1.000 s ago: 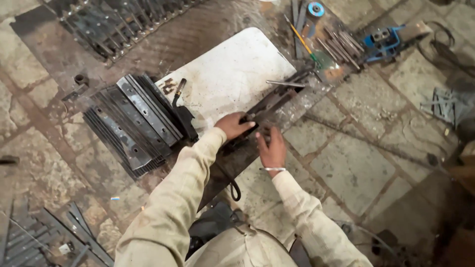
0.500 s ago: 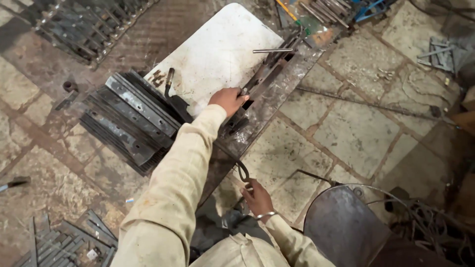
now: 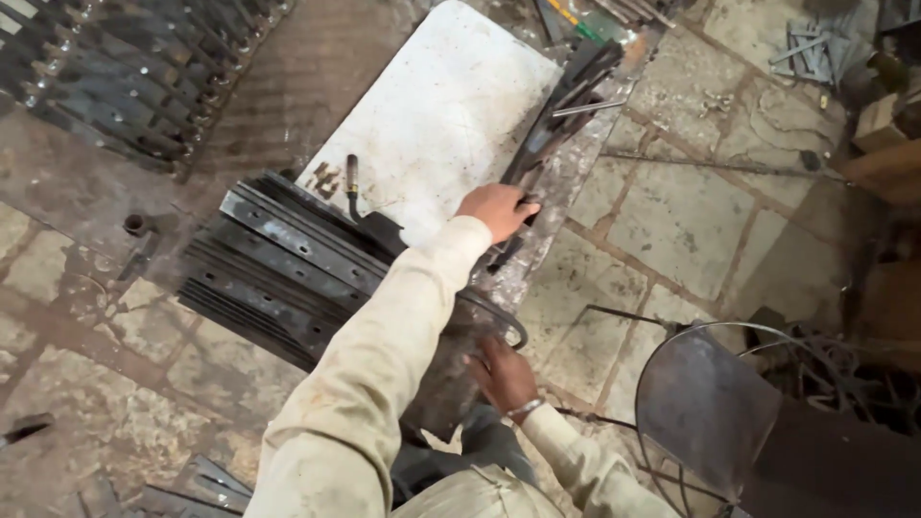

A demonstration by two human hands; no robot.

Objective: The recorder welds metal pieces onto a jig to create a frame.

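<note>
Left hand (image 3: pixel 498 209) clamped on dark, rusty flat metal bars (image 3: pixel 561 101) (bundled, overlapping).

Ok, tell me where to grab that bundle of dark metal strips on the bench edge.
Probably grip the bundle of dark metal strips at its near end, coming from the white sheet side, as the left hand does. The strips run away along the bench edge, so fingers can wrap across their narrow width there.

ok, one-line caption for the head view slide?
Left hand presses dark metal strips on a steel bench; right hand rests low beside a black cable.
</note>
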